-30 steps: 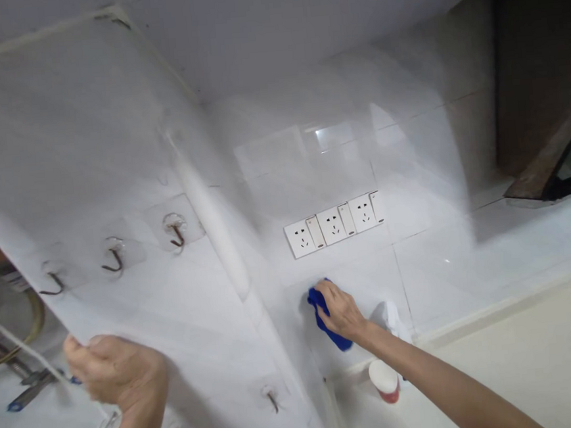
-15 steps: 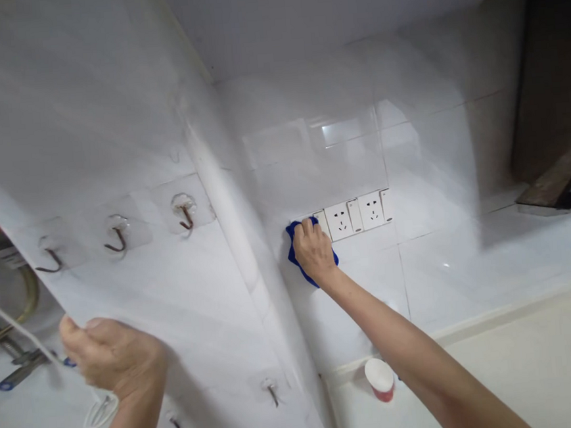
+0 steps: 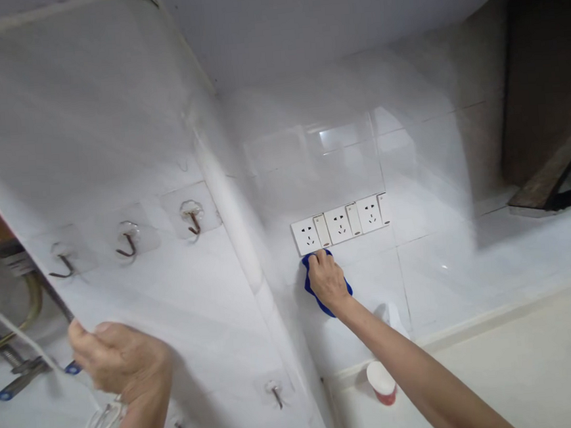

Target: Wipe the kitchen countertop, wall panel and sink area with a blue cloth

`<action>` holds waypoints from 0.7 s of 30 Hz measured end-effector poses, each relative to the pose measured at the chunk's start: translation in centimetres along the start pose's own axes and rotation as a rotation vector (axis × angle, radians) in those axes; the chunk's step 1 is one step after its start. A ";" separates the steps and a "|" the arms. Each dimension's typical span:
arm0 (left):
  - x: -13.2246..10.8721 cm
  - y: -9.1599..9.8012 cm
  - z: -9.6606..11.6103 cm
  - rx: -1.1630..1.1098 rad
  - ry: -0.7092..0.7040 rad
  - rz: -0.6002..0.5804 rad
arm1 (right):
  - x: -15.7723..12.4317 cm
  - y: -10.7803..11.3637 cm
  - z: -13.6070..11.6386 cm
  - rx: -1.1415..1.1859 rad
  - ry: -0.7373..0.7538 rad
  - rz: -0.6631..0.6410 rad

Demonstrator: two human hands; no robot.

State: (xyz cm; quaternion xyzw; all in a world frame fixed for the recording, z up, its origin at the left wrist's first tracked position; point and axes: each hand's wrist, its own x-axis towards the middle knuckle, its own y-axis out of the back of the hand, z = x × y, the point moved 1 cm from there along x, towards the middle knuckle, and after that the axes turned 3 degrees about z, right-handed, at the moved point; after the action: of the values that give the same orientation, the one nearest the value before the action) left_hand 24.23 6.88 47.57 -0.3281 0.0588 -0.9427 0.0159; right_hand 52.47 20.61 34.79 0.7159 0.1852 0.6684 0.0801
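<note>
A bunched blue cloth is under my right hand, which is closed on it and presses it to the white tiled wall just below the sockets. The row of white wall sockets with switches is uncovered, its left socket in plain sight above my knuckles. On the left, my left hand grips the outer edge of the marbled side wall. Its thumb side faces me, and the other fingers are hidden round the edge.
Clear stick-on hooks line the side wall, with more lower down. Left of its edge are a valve, hoses and a white cable. A paper cup stands on the pale counter. A dark range hood juts out at right.
My right hand has moved the cloth down and slightly right, off the left socket, which now shows. My left hand keeps its hold on the wall edge; the view has shifted a little.
</note>
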 end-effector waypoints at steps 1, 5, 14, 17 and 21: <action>0.0 0.0 -0.2 -0.010 -0.014 0.005 | -0.6 -0.1 0.4 0.032 -0.007 -0.005; 0.1 -0.3 -1.1 -0.027 -0.064 -0.009 | -0.4 1.1 1.1 0.210 -0.015 0.085; 0.6 -0.8 -0.5 0.045 0.028 0.035 | 8.9 3.0 -1.0 0.136 0.012 0.162; 0.8 -1.0 -0.1 0.092 0.088 0.028 | 8.0 1.4 -0.7 0.066 0.101 0.159; 0.8 -0.8 0.3 0.116 0.100 0.041 | 4.4 0.1 0.7 0.045 0.186 0.124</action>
State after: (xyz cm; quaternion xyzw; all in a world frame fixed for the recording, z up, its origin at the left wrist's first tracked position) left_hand 23.80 7.60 48.43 -0.2778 0.0113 -0.9592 0.0512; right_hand 53.35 22.23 38.85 0.6626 0.1621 0.7312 0.0049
